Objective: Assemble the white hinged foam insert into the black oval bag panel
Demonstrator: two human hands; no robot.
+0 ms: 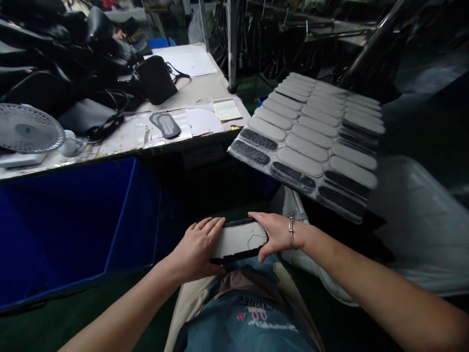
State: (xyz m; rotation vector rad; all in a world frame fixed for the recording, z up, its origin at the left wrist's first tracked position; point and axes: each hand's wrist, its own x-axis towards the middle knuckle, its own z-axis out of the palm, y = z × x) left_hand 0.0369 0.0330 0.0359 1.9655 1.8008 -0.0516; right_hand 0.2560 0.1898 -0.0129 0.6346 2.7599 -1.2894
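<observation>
A pale oblong piece with a black edge (238, 239) lies level above my lap. My left hand (200, 247) grips its left end, fingers over the top and thumb at the near edge. Around its right end is my right hand (273, 234), thumb and fingers on opposite edges, a bracelet at the wrist. A thin loop, like thread, shows on the piece's right part. Beyond my right hand, a tilted board (289, 128) bears rows of similar oval pieces, most pale grey and several dark.
Blue bin (146, 215) at the left; whitish bin (414, 234) at the right. The worktable (198, 93) holds a fan (27, 128), a black bag (156, 80), oval pieces (166, 125) and a heap of black items (54, 54). A metal post (232, 44) stands behind.
</observation>
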